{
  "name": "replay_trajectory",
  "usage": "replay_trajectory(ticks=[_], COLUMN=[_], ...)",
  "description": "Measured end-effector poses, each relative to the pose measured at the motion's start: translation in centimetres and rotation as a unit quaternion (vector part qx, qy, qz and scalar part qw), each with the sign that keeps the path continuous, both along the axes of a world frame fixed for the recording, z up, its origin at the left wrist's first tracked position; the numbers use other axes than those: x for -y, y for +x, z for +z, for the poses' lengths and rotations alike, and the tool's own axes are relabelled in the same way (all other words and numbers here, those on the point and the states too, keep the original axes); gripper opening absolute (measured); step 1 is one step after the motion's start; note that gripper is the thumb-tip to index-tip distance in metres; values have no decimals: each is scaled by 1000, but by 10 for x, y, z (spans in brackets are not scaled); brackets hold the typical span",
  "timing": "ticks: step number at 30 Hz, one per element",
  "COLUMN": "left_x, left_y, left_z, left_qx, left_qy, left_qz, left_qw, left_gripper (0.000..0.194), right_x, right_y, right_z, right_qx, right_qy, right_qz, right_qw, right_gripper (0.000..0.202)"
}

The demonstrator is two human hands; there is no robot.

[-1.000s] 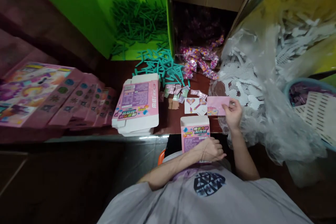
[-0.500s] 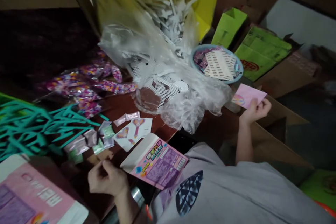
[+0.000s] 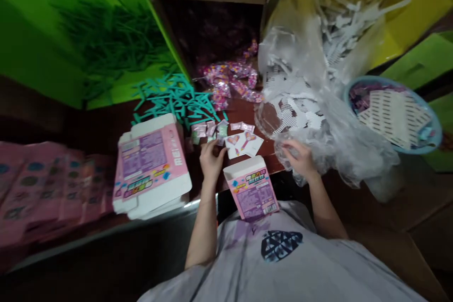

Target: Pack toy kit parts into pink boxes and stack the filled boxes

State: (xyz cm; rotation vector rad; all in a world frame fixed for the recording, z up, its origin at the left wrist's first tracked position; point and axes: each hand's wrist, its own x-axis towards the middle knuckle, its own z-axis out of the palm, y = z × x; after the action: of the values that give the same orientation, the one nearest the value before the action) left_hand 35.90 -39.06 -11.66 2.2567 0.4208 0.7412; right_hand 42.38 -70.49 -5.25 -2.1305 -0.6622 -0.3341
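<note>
My left hand (image 3: 211,163) is beside the small sachets (image 3: 208,130) in pink and green, thumb and index finger apart and nothing visible between them. Right of it lie white cards (image 3: 244,144) printed with a heart and a wand. An upright pink and purple box (image 3: 253,191), its top flap raised, leans against my shirt between my forearms. My right hand (image 3: 299,158) is over the near edge of a clear plastic bag (image 3: 339,151), fingers a little apart and seemingly holding nothing. White perforated plastic pieces (image 3: 293,108) spill from that bag.
Flattened pink boxes (image 3: 152,165) are stacked at left, near pink packs (image 3: 46,184). Teal sticks (image 3: 177,99) spread out of a green bin (image 3: 35,23). Bags of colourful beads (image 3: 226,80) lie at the back. A blue basin (image 3: 433,139) holds printed sheets at right.
The view has swung left. My right hand has come back from the far right to the bag, and the pink card is no longer in it. My left hand's fingers have parted.
</note>
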Motion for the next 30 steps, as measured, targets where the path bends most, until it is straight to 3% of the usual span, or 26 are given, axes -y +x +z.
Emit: replay_trajectory(ticks=[1,3,7,9,12,16,19,22,25,27,30], left_x=[-1,-2,-3,-4,-9,-16,-15,-9,-3,-1,-1], left_y=[3,9,17,21,25,27,26,25,26,27,24], left_z=[-1,-3,-6,-8,-10,-11,-10,-8,-6,-6,-4], left_qx=[-1,-12,-61,-63,-48,-45,-49,-56,-66,-70,-49], left_qy=[2,17,26,0,-56,-108,-83,-41,-20,-9,-12], left_qz=[14,50,122,147,166,177,162,132,126,126,122], left_qw=[1000,999,990,987,983,977,982,989,990,989,991], left_gripper=[28,22,28,30,29,34,32,23,18,13,13], right_x=[-27,-72,-118,-123,-122,-117,-114,-112,-114,-116,-121], right_y=[19,53,80,75,66,61,62,65,67,68,68], right_z=[-6,-17,-33,-37,-43,-47,-49,-54,-61,-64,-68], right_qx=[-84,-175,-163,-160,-192,-183,-183,-209,-222,-210,-165], right_qy=[-8,-23,-170,-205,-199,-131,-55,32,109,112,58], right_qz=[72,118,115,75,29,-11,-21,5,48,57,48], right_qw=[994,977,965,963,961,974,981,977,968,970,983], right_gripper=[20,30,72,77,67,29,15,21,46,49,41])
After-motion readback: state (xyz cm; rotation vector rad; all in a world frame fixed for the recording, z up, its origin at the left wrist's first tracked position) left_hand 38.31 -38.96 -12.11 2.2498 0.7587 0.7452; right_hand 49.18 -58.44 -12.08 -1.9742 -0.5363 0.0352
